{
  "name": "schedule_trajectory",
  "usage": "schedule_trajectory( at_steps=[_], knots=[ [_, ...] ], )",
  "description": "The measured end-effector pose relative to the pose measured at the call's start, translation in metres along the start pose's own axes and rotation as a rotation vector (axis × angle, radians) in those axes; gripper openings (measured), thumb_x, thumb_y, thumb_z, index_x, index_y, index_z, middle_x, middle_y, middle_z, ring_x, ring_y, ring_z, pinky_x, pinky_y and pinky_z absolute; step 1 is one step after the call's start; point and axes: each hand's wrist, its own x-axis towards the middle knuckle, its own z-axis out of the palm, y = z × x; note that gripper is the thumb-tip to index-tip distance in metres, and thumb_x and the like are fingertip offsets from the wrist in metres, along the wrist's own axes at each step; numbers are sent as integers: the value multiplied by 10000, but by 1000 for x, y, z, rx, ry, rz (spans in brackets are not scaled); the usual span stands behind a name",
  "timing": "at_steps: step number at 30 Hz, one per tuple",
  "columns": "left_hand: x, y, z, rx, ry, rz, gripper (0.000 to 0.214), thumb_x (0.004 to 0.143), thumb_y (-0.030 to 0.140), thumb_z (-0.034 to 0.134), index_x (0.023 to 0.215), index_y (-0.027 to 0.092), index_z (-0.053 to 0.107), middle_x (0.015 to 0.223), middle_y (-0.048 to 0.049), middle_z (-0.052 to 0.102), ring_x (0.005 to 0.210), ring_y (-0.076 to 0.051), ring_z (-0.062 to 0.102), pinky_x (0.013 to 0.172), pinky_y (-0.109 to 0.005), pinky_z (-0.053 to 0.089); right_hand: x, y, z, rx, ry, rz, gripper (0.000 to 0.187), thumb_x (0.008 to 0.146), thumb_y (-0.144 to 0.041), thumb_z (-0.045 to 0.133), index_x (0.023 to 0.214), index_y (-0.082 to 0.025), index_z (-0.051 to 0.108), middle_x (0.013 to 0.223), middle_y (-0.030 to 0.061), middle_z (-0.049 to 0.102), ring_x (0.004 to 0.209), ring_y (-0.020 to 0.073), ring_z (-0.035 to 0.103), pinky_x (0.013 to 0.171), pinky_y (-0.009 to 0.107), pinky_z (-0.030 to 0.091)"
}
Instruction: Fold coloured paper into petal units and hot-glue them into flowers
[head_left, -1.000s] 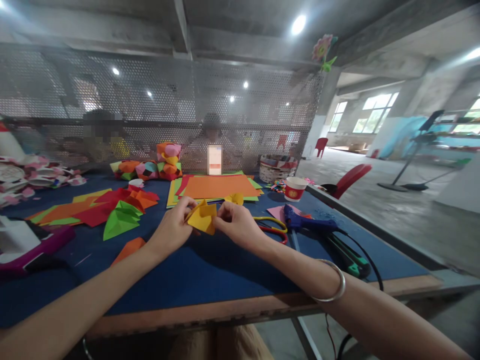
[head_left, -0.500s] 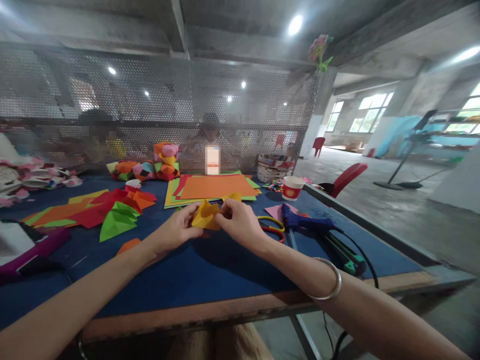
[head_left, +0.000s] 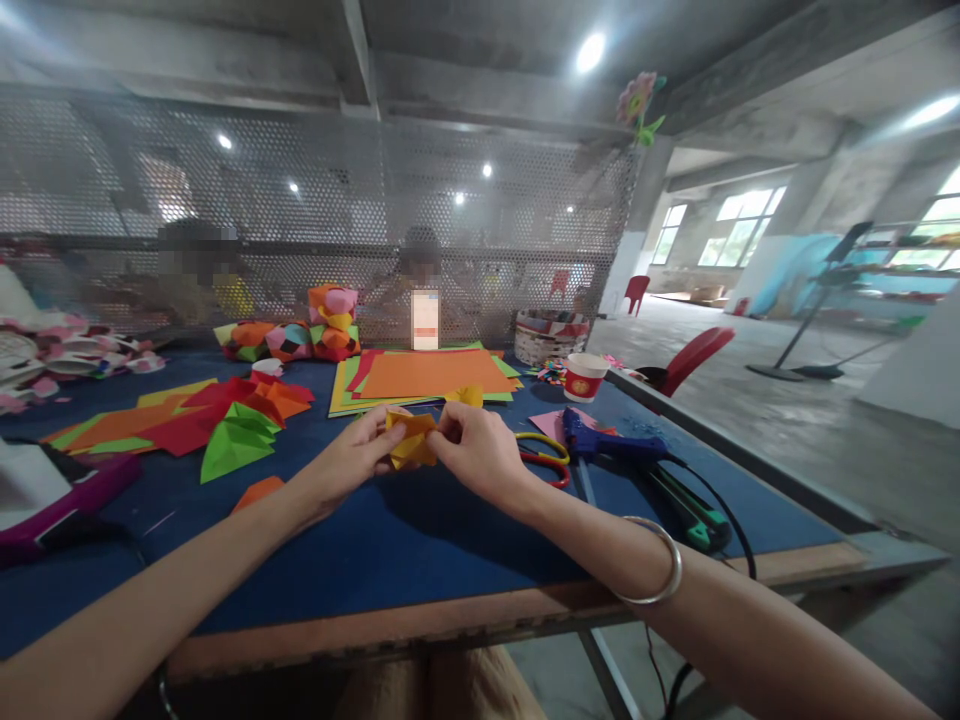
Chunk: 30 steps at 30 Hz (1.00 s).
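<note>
Between my hands, just above the blue table top (head_left: pixel 450 550), is a piece of folded yellow paper (head_left: pixel 412 441). My left hand (head_left: pixel 365 440) grips its left side, thumb on the near face. The fingertips of my right hand (head_left: pixel 476 445) pinch its right edge. Another bit of yellow paper (head_left: pixel 465 396) shows just behind my right hand; whether it joins the held piece I cannot tell. Beyond lies a stack of coloured sheets with an orange sheet (head_left: pixel 439 373) on top. Scissors with red and yellow handles (head_left: pixel 546 450) lie partly hidden beside my right hand.
A blue glue gun (head_left: pixel 615 442), a green and black cutter (head_left: pixel 694 510) and a paper cup (head_left: pixel 585 376) stand or lie to the right. Folded green paper (head_left: pixel 238 442) and red paper (head_left: pixel 225 395) are at left. Behind are a woven basket (head_left: pixel 551 334) and a mesh screen (head_left: pixel 300 200).
The yellow paper has turned in my hands and now shows a flatter face. My left thumb has moved up from beneath it onto its front. My right hand stays almost in place.
</note>
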Motion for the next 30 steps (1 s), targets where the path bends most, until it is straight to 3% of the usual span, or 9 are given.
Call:
schedule_trajectory(
  at_steps=[5, 10, 17, 22, 30],
  knots=[
    [-2, -1, 2, -14, -43, -8, 398, 802, 467, 784, 1062, 210, 627, 1086, -60, 699, 990, -209, 694, 875, -357, 593, 1, 0, 1, 14, -17, 23, 139, 804, -274, 638, 684, -204, 630, 687, -2, 671, 625, 137, 548, 577, 260, 295],
    [-1, -2, 4, 70, -47, 56, 464, 680, 404, 882, 1021, 211, 634, 1006, -16, 687, 952, -201, 674, 847, -353, 592, 1, 1, 2, 18, -31, 17, 125, 802, -283, 652, 701, -208, 656, 712, -4, 691, 643, 141, 576, 583, 260, 308],
    [1, 0, 2, 23, 62, -27, 339, 668, 201, 813, 963, 177, 646, 826, 7, 706, 711, -158, 699, 657, -263, 571, -1, 0, 2, 45, -52, -28, 135, 818, -310, 678, 729, -212, 654, 690, -13, 676, 633, 131, 568, 591, 260, 314],
    [-1, 7, 7, -76, 145, -103, 271, 680, 81, 716, 931, 164, 655, 767, -5, 733, 698, -171, 719, 681, -289, 595, 0, 0, 2, 176, -17, -46, 98, 870, -310, 648, 868, -214, 628, 744, -24, 685, 661, 124, 576, 622, 255, 356],
    [-2, 9, 8, -67, 175, -112, 214, 711, 58, 688, 905, 147, 676, 794, -26, 745, 682, -153, 705, 654, -267, 597, 1, 5, 8, 163, -179, -68, 168, 878, -329, 668, 968, -199, 612, 829, 0, 711, 704, 136, 583, 650, 271, 374]
  ],
)
